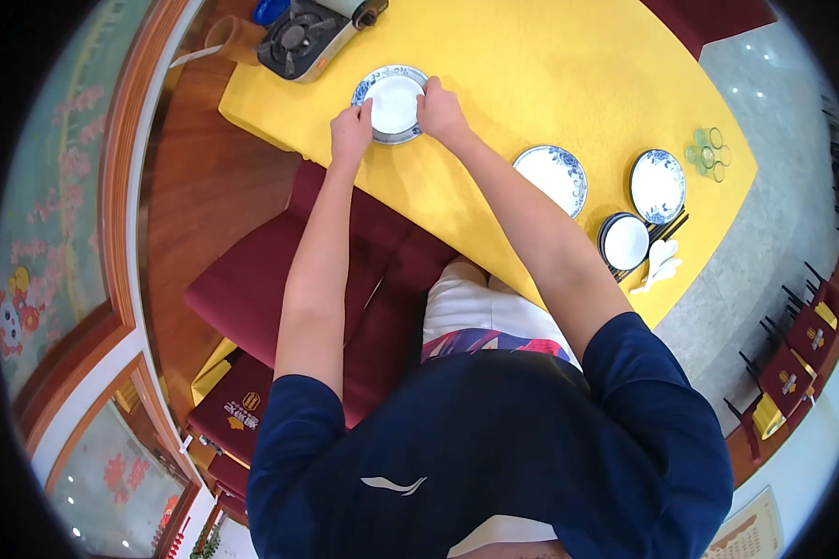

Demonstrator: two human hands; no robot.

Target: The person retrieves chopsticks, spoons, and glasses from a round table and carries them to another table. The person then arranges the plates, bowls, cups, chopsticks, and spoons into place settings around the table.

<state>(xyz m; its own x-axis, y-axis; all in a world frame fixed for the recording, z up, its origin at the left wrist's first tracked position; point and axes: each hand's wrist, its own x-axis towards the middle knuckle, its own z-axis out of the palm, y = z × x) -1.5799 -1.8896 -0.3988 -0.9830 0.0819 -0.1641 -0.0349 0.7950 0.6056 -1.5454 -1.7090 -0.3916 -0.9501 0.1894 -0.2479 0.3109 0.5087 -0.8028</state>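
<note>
Both of my hands are at a round white dish (395, 103), which appears to rest on a blue-flowered plate (389, 139) near the yellow table's edge. My left hand (351, 136) is closed at the dish's left side, with its thumb on the rim. At the opposite side, my right hand (441, 109) grips the rim, thumb on top and fingers curled. The fingertips underneath are hidden, so I cannot tell whether the dish touches the plate below.
Right of my arms are a patterned plate (552, 180), another plate stack (658, 186), stacked bowls (625, 243), dark chopsticks (667, 227), white spoons (660, 263) and several glasses (708, 154). A portable gas stove (300, 40) stands at the far left. Maroon seating (252, 270) borders the table (494, 56).
</note>
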